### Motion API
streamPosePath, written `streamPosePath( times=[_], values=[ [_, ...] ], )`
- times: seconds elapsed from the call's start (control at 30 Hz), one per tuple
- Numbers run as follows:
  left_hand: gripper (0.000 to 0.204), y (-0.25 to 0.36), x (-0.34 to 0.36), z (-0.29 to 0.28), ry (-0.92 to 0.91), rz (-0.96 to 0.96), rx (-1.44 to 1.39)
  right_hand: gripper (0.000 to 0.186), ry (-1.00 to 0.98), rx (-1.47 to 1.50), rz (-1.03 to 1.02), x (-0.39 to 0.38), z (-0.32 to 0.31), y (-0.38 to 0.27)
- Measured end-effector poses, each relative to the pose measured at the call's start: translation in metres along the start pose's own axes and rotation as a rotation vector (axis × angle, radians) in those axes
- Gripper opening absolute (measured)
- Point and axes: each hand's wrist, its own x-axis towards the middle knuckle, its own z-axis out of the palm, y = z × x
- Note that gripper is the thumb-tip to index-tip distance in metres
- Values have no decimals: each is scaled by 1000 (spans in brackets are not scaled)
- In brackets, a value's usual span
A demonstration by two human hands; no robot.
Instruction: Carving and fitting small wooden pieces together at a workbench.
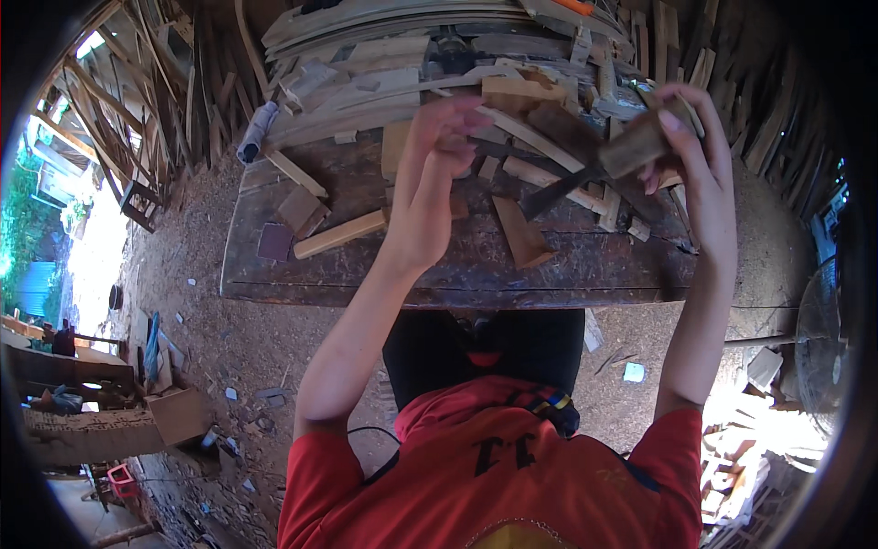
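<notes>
My right hand [693,146] is raised over the right side of the workbench, its fingers and thumb closed round a blocky brown wooden piece [635,146]. From this piece a dark, flat, blade-like length [560,192] runs down to the left. I cannot tell whether the two form one tool. My left hand [443,137] hovers above the bench's middle, with nothing visible in it and its bent fingers apart, slightly blurred. Below and right of it lies a flat brown wood piece [521,233]. A light wooden stick [340,234] passes behind the left wrist.
The dark wooden workbench [439,295] carries many offcuts, with stacked boards [366,105] along its far side. At its far left corner is a whitish cylinder [257,133]. A dark reddish square [274,242] lies front left. A fan [820,343] stands at right.
</notes>
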Motion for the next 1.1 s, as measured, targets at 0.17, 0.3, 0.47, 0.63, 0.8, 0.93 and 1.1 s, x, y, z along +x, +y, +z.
streamPosePath(
  times=[0.17, 0.3, 0.47, 0.63, 0.8, 0.93, 1.1],
  values=[
    [46, 5, -4, 7, 43, -97, 223, 34, 253, 269, 8, -33, -31, 57],
    [45, 13, -1, 34, 31, -287, 130, 39, 423, 573, -53, -58, -13, 74],
    [50, 36, 18, 45, 122, -414, 69, 38, 309, 757, -125, -74, 20, 80],
    [54, 57, 20, 35, 178, -281, 337, 40, -29, 807, 163, -93, 8, 67],
    [46, 66, 15, 26, 32, -195, 365, 55, -465, 678, 240, -91, 1, 57],
    [47, 59, 19, 24, -118, -139, 342, 53, -476, 659, 236, -95, 13, 56],
    [50, 50, 22, 14, -157, -232, 145, 47, -395, 609, 284, -96, 28, 48]
  ],
)
